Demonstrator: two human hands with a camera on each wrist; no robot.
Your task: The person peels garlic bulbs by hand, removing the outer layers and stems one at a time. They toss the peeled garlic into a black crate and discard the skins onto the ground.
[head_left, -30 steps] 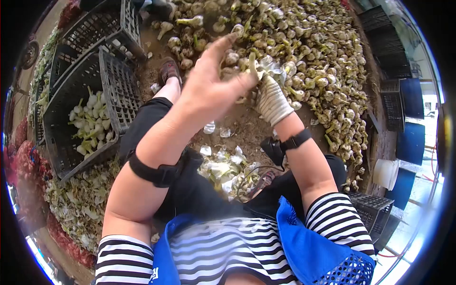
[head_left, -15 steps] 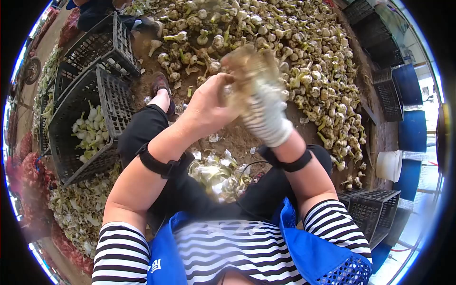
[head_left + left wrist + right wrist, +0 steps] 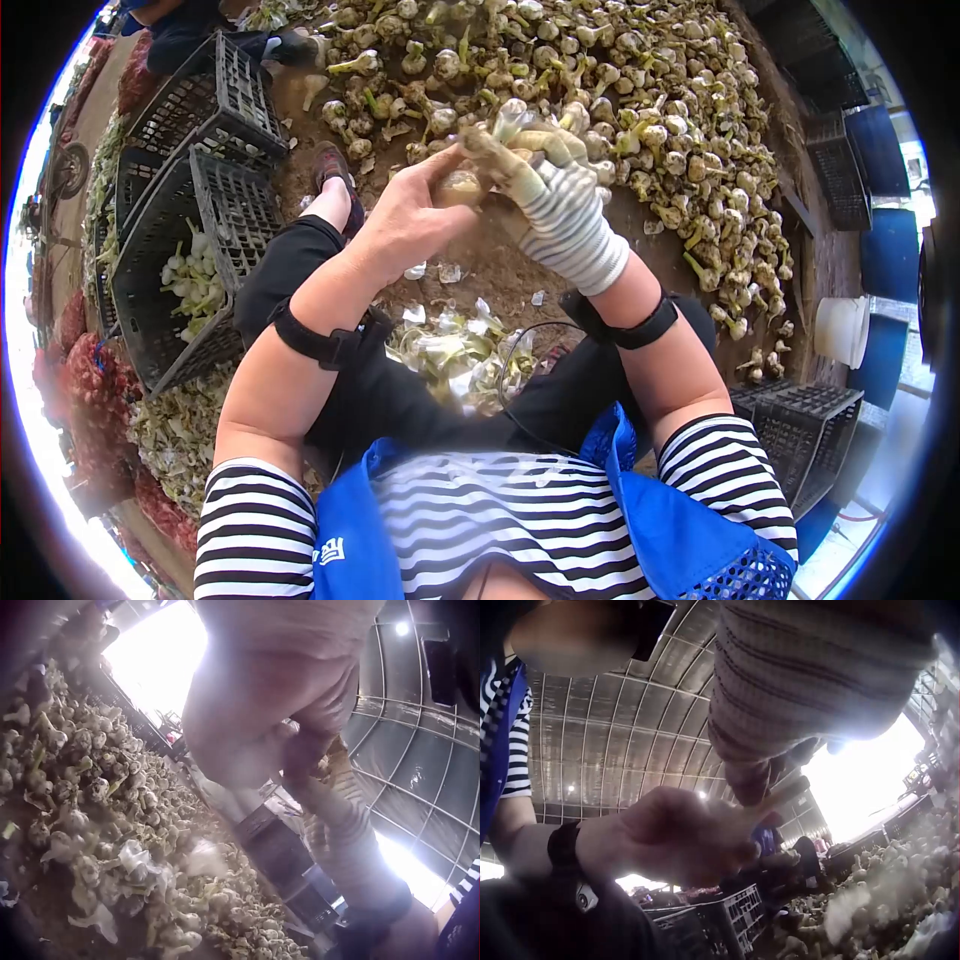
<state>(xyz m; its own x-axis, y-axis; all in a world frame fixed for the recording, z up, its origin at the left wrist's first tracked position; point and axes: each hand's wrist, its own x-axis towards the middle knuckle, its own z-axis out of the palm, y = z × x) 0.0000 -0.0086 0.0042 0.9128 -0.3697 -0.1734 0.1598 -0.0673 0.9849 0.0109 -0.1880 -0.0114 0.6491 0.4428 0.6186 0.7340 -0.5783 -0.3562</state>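
My bare left hand (image 3: 408, 222) grips a pale garlic bulb (image 3: 461, 187) in front of my knees, with its fingers and thumb curled round it. Against the bulb's far side is my right hand (image 3: 568, 205), in a striped knit glove with dirty fingertips, its thumb and fingers bent in and pinching at the bulb. In the right wrist view a short garlic stem (image 3: 786, 793) sticks out beyond the left hand (image 3: 686, 836), right at the gloved fingers. The left wrist view shows the bare hand (image 3: 262, 712) close in front of the glove (image 3: 341, 814); the bulb is mostly hidden there.
A large heap of unpeeled garlic (image 3: 690, 150) spreads ahead and to the right. Black crates (image 3: 240, 215) stand at left, one holding cleaned bulbs (image 3: 195, 278). Peeled skins (image 3: 460, 355) lie between my legs. A white bucket (image 3: 842, 332) and another crate (image 3: 800, 430) are at right.
A second ago the bare hand was spread and apart from the glove. The hands then came together with a blurred motion, and now both are at the bulb.
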